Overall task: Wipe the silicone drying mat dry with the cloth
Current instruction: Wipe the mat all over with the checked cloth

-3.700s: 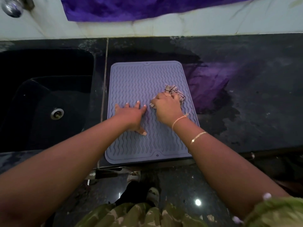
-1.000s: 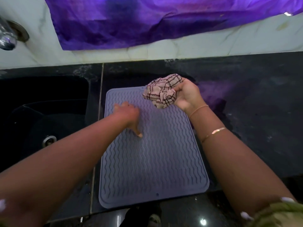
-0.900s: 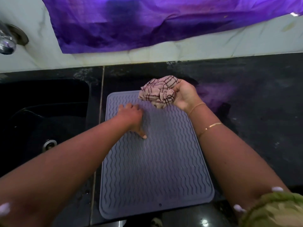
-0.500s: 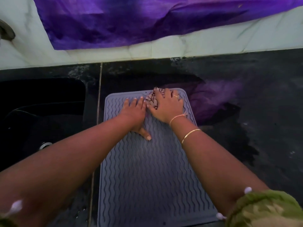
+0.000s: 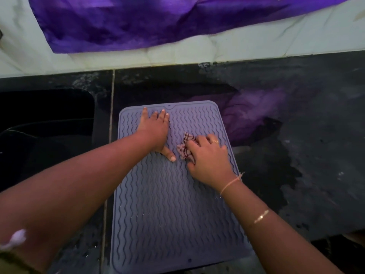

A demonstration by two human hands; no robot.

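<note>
One dark stone table point(image 5: 306, 155) fills the view, blotched with darker, wet-looking patches toward 3 o'clock. A black sink point(image 5: 45, 125) is sunk into it at 9 o'clock. At 12 o'clock rises a pale tiled wall point(image 5: 217, 50) with one purple fabric point(image 5: 148, 22) hanging across it; its colour glints on the table top.

One silicone drying mat point(image 5: 167, 204), grey-lilac with wavy ridges, lies flat on the table just beside the sink, its long sides running from 12 to 6 o'clock. One cloth point(image 5: 184, 148), pale with dark checks, sits bunched on the mat's far half, toward 1 o'clock of its centre.

Two hands are on the mat. The left hand point(image 5: 155, 129) lies flat and released, fingers straight toward 12 o'clock near the far edge, pressing the mat and grasping nothing. The right hand point(image 5: 207, 159) curls its fingers over the cloth, grasping it against the ridges. The cloth peeks out on that hand's 10 o'clock side, just beside the left thumb. The right arm wears one thread bracelet point(image 5: 230, 183), one gold bangle point(image 5: 261, 216) and one ring point(image 5: 215, 141).

Half a second ago the right hand and cloth were at the mat's far edge, beside the left fingertips. They have since drawn back toward 6 o'clock. The left hand has stayed flat in much the same place. A second ago the cloth was held up off the mat.
</note>
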